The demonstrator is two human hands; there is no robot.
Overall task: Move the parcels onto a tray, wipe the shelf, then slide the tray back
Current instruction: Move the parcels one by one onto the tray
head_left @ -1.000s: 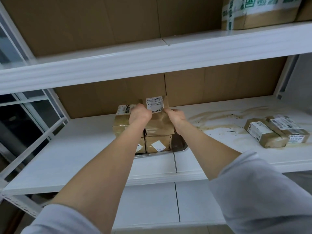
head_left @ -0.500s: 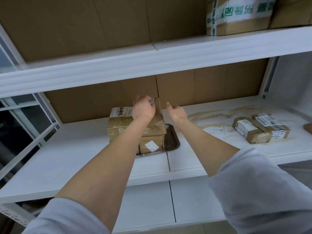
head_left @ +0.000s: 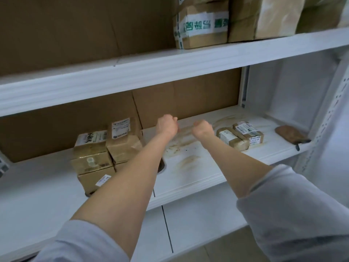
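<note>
Parcels wrapped in brown paper with white labels point(head_left: 105, 148) stand stacked at the left centre of the frame. They sit on a shallow metal tray point(head_left: 163, 166) whose rim shows only beside the left forearm. Two more small brown labelled parcels point(head_left: 239, 136) lie side by side, touching, on the white metal shelf point(head_left: 198, 178) at the right centre, not yet on the tray.

From where I stand, the person's left hand point(head_left: 167, 125) and right hand point(head_left: 203, 129) hang in mid-frame above the shelf, between the stack and the pair. On each hand the fingers are curled in and hold nothing. Tan smears point(head_left: 188, 160) streak the shelf under and around the hands and seem to run beneath the two loose parcels. A flat brown cloth-like pad point(head_left: 289, 136) lies at the far right; what it is I cannot tell. Taped cardboard boxes point(head_left: 202, 25) sit on the upper shelf at the top right.

The stack worries me. It is several parcels high, and its upper right parcel looks tilted and dented. Setting two more on top, or brushing it with the left forearm that crosses just in front, could topple it off the tray. The loose pair lies in the grime, so it may carry dirt onto the others. A tray loaded this high may also shed parcels when it is slid.
</note>
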